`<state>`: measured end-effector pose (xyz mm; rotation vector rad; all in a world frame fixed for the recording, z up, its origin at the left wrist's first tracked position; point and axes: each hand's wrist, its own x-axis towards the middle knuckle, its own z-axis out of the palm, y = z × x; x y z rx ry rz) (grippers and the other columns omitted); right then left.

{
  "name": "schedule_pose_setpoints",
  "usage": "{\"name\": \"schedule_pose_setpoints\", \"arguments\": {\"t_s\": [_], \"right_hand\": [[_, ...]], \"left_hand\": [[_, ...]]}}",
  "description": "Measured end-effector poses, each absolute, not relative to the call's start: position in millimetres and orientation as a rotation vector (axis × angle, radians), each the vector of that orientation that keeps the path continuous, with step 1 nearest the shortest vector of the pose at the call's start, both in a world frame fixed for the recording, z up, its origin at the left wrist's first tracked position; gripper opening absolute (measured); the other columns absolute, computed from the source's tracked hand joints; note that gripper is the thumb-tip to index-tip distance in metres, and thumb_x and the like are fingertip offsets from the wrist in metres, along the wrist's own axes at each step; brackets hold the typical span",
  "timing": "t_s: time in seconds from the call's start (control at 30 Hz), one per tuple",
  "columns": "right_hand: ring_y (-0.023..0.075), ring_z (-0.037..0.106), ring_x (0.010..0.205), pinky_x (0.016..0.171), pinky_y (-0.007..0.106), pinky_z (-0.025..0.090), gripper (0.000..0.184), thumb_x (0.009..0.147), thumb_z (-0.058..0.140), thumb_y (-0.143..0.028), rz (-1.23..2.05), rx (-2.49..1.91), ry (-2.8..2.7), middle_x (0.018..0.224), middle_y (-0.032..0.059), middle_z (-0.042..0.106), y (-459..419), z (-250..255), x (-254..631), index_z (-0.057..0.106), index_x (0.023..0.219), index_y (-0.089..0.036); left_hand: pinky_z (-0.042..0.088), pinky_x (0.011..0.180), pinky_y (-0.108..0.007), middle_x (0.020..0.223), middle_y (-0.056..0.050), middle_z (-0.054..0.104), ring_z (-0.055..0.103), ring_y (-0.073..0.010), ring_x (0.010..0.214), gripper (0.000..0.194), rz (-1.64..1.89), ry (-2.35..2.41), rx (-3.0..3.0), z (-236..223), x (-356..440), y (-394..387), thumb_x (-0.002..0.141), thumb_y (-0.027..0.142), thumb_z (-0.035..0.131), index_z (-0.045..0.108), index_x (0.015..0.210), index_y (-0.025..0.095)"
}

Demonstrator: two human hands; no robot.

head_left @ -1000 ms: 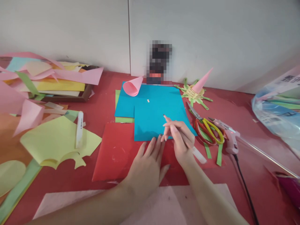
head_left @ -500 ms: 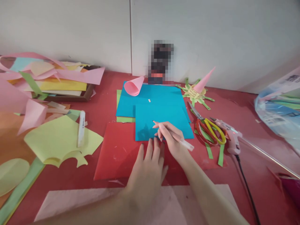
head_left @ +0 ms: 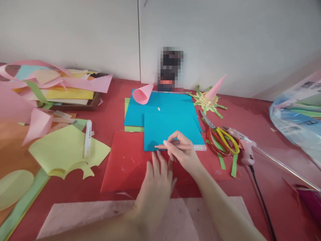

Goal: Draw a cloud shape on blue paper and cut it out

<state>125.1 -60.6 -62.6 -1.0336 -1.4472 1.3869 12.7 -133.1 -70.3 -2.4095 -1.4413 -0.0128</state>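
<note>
My right hand (head_left: 182,154) grips a pencil (head_left: 185,147) with a clear cap on its rear end. The pencil lies nearly level, its tip pointing left over the lower edge of a blue paper sheet (head_left: 168,125). My left hand (head_left: 156,182) is flat with fingers stretched out, fingertips at that sheet's near edge and palm over red paper (head_left: 122,167). Behind lies a larger blue sheet (head_left: 173,98) over green paper (head_left: 134,128). A pink paper cone (head_left: 142,94) rests on the larger blue sheet's far left corner.
To the right lie scissors (head_left: 223,139), a glue gun (head_left: 245,147) with a cord, and a yellow-green paper piece (head_left: 205,100) bearing a pink cone. A brown tray (head_left: 85,106) of paper scraps, yellow-green paper (head_left: 62,147) and a white cutter (head_left: 87,139) are left. A wall stands behind.
The pencil has swung from slanting up-left to nearly level, its tip now lower and further left near the sheet's near edge. My left hand stays almost in place.
</note>
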Motion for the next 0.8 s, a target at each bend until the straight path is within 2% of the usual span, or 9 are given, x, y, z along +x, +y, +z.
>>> {"name": "schedule_pose_setpoints", "arguments": {"t_s": [0.13, 0.27, 0.37, 0.5, 0.7, 0.8], "right_hand": [[0.0166, 0.067, 0.061, 0.071, 0.032, 0.053, 0.028, 0.083, 0.057, -0.036, 1.429, -1.075, -1.444, 0.042, -0.0092, 0.042, -58.9, -65.0, 124.3, 0.039, 0.066, -0.023], [0.0190, 0.068, 0.067, 0.058, 0.026, 0.050, 0.030, 0.083, 0.056, -0.040, 1.405, -1.131, -1.452, 0.043, -0.0073, 0.045, -57.6, -65.1, 124.7, 0.039, 0.065, -0.022], [0.0193, 0.068, 0.069, 0.048, 0.022, 0.044, 0.030, 0.085, 0.053, -0.042, 1.397, -1.146, -1.464, 0.046, -0.0053, 0.049, -57.2, -63.3, 125.1, 0.041, 0.066, -0.022], [0.0200, 0.068, 0.076, 0.042, 0.019, 0.039, 0.027, 0.085, 0.052, -0.041, 1.396, -1.151, -1.485, 0.049, -0.0038, 0.050, -57.5, -61.2, 124.8, 0.044, 0.068, -0.021], [0.0193, 0.068, 0.076, 0.046, 0.019, 0.042, 0.025, 0.084, 0.054, -0.039, 1.418, -1.153, -1.483, 0.052, -0.0041, 0.051, -58.2, -62.1, 124.8, 0.045, 0.069, -0.021], [0.0168, 0.067, 0.069, 0.048, 0.020, 0.044, 0.025, 0.085, 0.054, -0.037, 1.399, -1.145, -1.498, 0.052, -0.0042, 0.052, -57.9, -63.3, 125.0, 0.045, 0.069, -0.021]], "left_hand": [[0.049, 0.061, -0.030, 0.106, -0.019, 0.064, 0.061, -0.0230, 0.078, 0.039, 0.139, -1.402, -2.466, -64.1, 11.2, -133.4, 0.088, 0.034, 0.043, 0.061, 0.113, 0.010], [0.046, 0.052, -0.028, 0.108, -0.021, 0.062, 0.057, -0.0167, 0.059, 0.041, 0.232, -1.513, -2.403, -60.3, 11.0, -135.1, 0.090, 0.035, 0.040, 0.056, 0.121, 0.013], [0.044, 0.050, -0.027, 0.108, -0.023, 0.061, 0.056, -0.0160, 0.058, 0.043, 0.250, -1.510, -2.370, -61.4, 12.2, -136.5, 0.090, 0.035, 0.040, 0.053, 0.124, 0.012], [0.043, 0.049, -0.027, 0.105, -0.023, 0.062, 0.055, -0.0155, 0.057, 0.044, 0.291, -1.458, -2.376, -63.8, 13.9, -137.7, 0.089, 0.033, 0.043, 0.051, 0.125, 0.010], [0.043, 0.050, -0.028, 0.108, -0.023, 0.061, 0.055, -0.0157, 0.058, 0.041, 0.309, -1.452, -2.380, -64.2, 13.3, -138.5, 0.090, 0.030, 0.042, 0.053, 0.123, 0.009], [0.043, 0.052, -0.029, 0.116, -0.022, 0.057, 0.053, -0.0153, 0.060, 0.038, 0.308, -1.389, -2.412, -63.2, 12.3, -137.6, 0.090, 0.029, 0.041, 0.057, 0.118, 0.009]]}}
